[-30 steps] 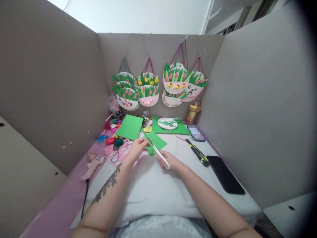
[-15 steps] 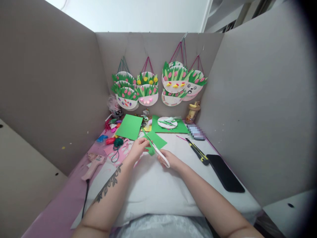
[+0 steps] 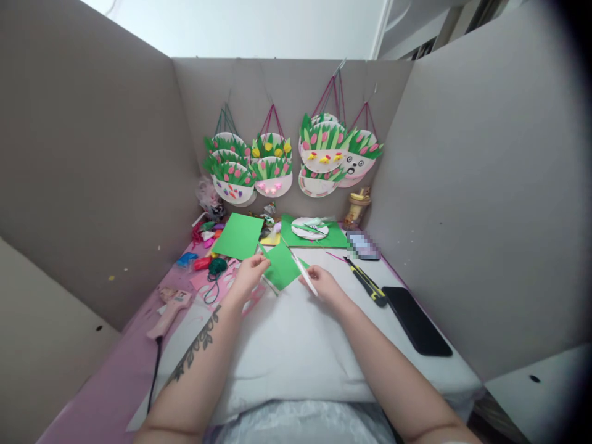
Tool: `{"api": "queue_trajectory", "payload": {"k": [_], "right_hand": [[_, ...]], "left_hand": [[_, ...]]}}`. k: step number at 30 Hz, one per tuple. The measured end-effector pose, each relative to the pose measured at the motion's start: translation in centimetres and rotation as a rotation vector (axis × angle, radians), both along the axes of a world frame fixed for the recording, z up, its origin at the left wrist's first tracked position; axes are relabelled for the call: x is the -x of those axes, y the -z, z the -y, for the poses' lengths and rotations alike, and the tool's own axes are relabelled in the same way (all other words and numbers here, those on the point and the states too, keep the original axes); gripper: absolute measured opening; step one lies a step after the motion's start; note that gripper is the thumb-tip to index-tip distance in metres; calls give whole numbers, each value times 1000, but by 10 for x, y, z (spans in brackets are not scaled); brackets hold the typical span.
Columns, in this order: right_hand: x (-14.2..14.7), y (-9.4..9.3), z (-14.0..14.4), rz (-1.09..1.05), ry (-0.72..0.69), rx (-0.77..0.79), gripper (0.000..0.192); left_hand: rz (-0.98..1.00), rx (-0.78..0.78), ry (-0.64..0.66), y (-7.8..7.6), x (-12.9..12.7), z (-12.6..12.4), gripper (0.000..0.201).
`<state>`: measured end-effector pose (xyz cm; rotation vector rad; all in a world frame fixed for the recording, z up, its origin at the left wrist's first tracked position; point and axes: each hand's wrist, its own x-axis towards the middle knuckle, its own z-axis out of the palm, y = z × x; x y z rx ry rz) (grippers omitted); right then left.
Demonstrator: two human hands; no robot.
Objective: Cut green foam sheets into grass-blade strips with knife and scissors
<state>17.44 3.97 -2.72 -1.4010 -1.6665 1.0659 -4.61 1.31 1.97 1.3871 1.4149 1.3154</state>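
My left hand [image 3: 251, 275] is closed in a pinch, with a narrow piece of green paper [image 3: 263, 249] showing at its fingertips. My right hand [image 3: 322, 284] grips white-handled scissors [image 3: 305, 275], their blades pointing away from me toward the upper left. Between the two hands lies a green paper sheet [image 3: 281, 266], just left of the scissors. Under and beside my left wrist is a pink sheet with cut-out holes [image 3: 210, 288]. A ball of dark green yarn [image 3: 217, 266] sits left of that hand.
A larger green sheet [image 3: 239, 237] and a white paper disc [image 3: 298, 229] on green card lie farther back. At right are a yellow-black cutter [image 3: 367, 283], a black phone [image 3: 416, 320] and a lit phone [image 3: 364, 245]. A pink glue gun [image 3: 170, 311] lies left. Decorated paper-plate baskets [image 3: 321, 151] hang behind.
My hands have moved apart: the left slightly left and down, the right slightly right with the scissors. The scissors have come away from the left fingers, and the green sheet shows more fully.
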Motion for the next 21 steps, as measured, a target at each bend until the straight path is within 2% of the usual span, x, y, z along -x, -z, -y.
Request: {"api": "queue_trajectory", "payload": {"k": [4,7,21], "right_hand": [[-28,-1,-16,503,260,-160,33],[-43,0,-23,710,288,-166,37],[-43,5,-26,719,298,-202,34]], "left_hand": [[-11,-44,-36,1,-2,-2,21],[-6,-16,-40,2,-5,-2,18],[170,-70,87,1,-15,2,21]]}}
